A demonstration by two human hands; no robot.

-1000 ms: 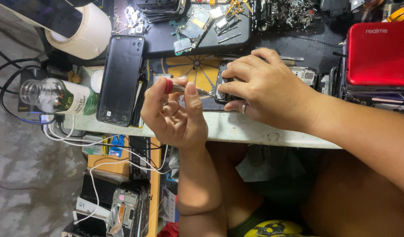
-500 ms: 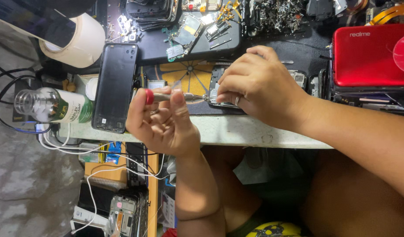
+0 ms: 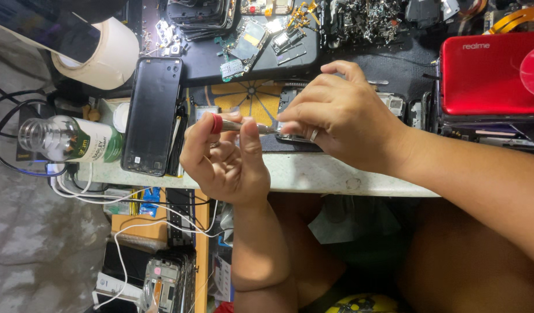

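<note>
Screwdriver [image 3: 243, 126] with a red cap and a thin metal shaft lies level between our two hands, above the near edge of the workbench [image 3: 313, 174]. Our left hand [image 3: 223, 159] pinches its handle between thumb and curled fingertips, the red end poking out on the left side of the grip. The tip points toward our right hand [image 3: 342, 119], which presses down with bent fingers on a small opened phone [image 3: 293, 110] lying on the dark mat; the fingers are closed around its edges, and we cannot tell how much of the phone sits beneath the palm.

Just left of our left hand a black phone back cover [image 3: 152, 116] lies flat on the bench. Farther left a clear bottle [image 3: 67, 139] with a green-and-white label lies on its side, its open mouth turned away from the hands; we cannot tell what is inside. Above it sits a roll of pale tape [image 3: 104, 61].

At the far side, a dark tray [image 3: 249, 58] holds green circuit boards and small loose parts. To the right of that tray a heap of tiny metal screws and bits [image 3: 371, 20] is spread on the mat. A red box [image 3: 490, 72] stands at the right edge, well apart from the screwdriver. White cables [image 3: 133, 203] hang below the bench on the left.
</note>
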